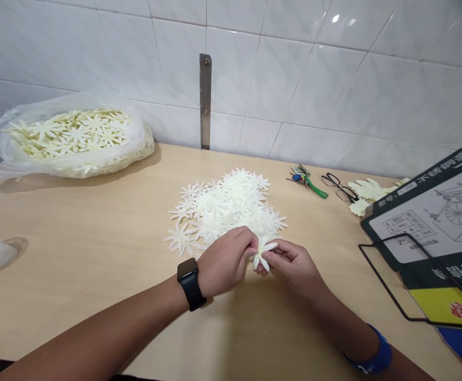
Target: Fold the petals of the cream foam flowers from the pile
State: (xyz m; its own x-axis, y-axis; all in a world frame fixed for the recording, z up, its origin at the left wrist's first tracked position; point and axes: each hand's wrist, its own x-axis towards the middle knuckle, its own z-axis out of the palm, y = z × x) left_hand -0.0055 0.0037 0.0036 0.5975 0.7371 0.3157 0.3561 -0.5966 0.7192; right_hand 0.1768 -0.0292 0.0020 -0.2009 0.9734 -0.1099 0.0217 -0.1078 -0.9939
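Both hands meet over the wooden table (96, 254), just in front of a loose pile of white flower-shaped cutouts (227, 206). My left hand (225, 262), with a black watch on its wrist, pinches one white flower cutout (263, 251) from the left. My right hand (292, 264) pinches the same cutout from the right, fingers closed on its petals. The cutout is lifted slightly off the table between the fingertips.
A clear plastic bag of cream flower cutouts (72, 137) lies at the back left. Keys (306, 180), glasses (340, 188) and a few more cutouts (368, 193) sit at the back right. A printed sign in a black wire stand (433, 238) fills the right side. A metal bracket (205, 100) hangs on the tiled wall.
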